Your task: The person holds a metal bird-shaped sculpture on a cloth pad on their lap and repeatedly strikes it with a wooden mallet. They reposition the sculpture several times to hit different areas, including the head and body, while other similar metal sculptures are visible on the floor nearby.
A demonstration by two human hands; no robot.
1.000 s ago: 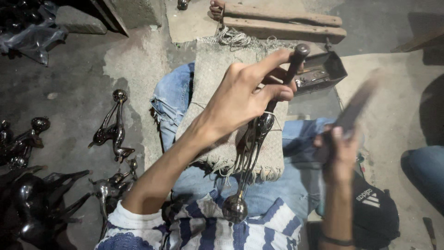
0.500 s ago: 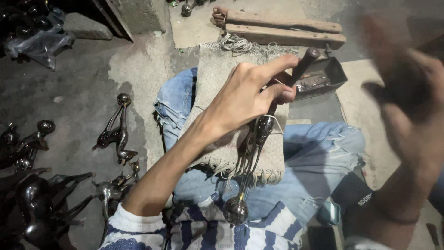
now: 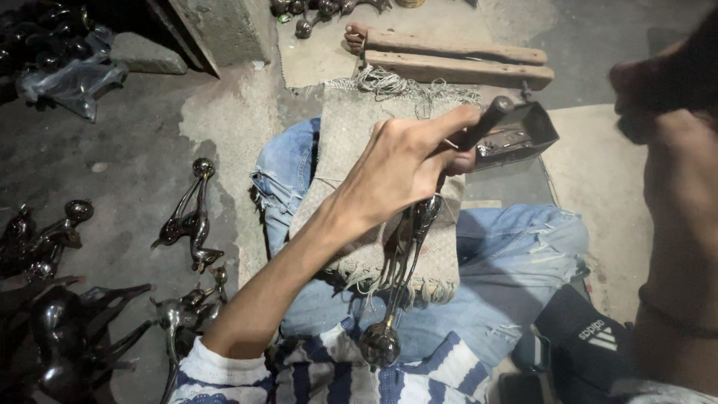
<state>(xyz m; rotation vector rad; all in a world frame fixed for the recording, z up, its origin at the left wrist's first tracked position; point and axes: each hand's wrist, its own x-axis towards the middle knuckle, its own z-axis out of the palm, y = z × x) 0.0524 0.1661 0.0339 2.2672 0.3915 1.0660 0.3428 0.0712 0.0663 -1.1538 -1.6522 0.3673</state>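
My left hand (image 3: 404,168) is shut on a slim dark metal figure (image 3: 404,262) with long thin legs and a round knob at its near end. It holds the figure over a burlap cloth (image 3: 351,150) spread across my jeans. A dark rod (image 3: 490,120) sticks out past the fingers towards an open metal box (image 3: 523,138). My right hand (image 3: 666,82) is raised close to the camera at the upper right. It is blurred, and its fist is closed around a dark tool that is hard to make out.
Two wooden planks (image 3: 456,63) lie beyond the cloth. Similar metal figures (image 3: 191,217) stand on the concrete floor to the left, with larger dark ones (image 3: 67,337) at the lower left. A crumpled plastic bag (image 3: 71,78) lies at the far left. A black fabric item (image 3: 591,337) rests by my right leg.
My right hand has swung up from beside my knee to the upper right, near the camera. My left hand keeps the figure in nearly the same place.
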